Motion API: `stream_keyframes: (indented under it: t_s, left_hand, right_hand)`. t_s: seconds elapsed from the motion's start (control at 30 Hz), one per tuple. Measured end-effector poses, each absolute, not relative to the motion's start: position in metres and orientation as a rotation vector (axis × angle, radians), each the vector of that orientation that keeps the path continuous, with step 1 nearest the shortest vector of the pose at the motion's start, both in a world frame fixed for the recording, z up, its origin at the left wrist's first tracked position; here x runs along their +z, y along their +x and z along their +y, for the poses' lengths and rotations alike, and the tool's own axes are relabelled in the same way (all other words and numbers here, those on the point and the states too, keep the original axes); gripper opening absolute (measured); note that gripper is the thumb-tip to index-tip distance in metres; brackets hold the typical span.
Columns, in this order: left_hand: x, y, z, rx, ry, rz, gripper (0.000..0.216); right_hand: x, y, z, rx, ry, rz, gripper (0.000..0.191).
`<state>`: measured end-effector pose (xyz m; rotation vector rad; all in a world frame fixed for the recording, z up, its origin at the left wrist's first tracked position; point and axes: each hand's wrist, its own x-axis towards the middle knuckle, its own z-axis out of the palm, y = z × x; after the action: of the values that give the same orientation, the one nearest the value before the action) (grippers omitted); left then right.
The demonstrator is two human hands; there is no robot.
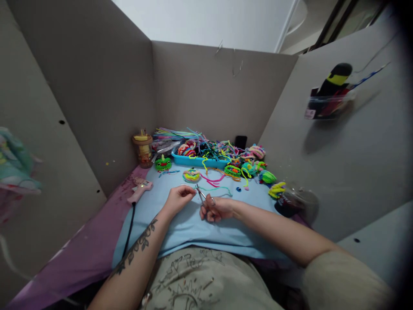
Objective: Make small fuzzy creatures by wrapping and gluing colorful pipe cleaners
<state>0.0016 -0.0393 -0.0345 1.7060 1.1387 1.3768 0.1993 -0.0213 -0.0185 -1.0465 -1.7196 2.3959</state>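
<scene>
Grey partition walls (222,94) bound the counter (258,241) at the back and both sides. Blue cloth (145,219) covers its middle, with pink cloth (93,241) exposed along the left; the near edge meets the person's shirt (206,280). Working room lies mid-cloth, limited behind by a blue tray (200,162) of coloured strands, left by a pink corded tool (140,192), right by fuzzy multicoloured pieces (267,177). Right hand (214,209) grasps scissors (201,196), blades upward near the left fingertips, over the cloth. Left hand (180,200) is pinched together; any item between its fingertips cannot be determined. One round yellow piece (192,175) lies just beyond.
</scene>
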Motion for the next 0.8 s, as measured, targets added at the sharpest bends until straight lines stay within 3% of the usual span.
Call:
stream_keyframes:
  t_s: [0.47, 0.8]
  left_hand:
    - [-0.031, 0.001, -0.041, 1.349, 1.669, 1.117, 0.011]
    - [-0.031, 0.001, -0.041, 1.308, 1.670, 1.152, 0.011]
  right_hand:
    - [-0.030, 0.206, -0.030, 2.209, -0.900, -1.644, 0.066]
    - [-0.027, 0.220, -0.025, 2.071, -0.945, -1.585, 0.054]
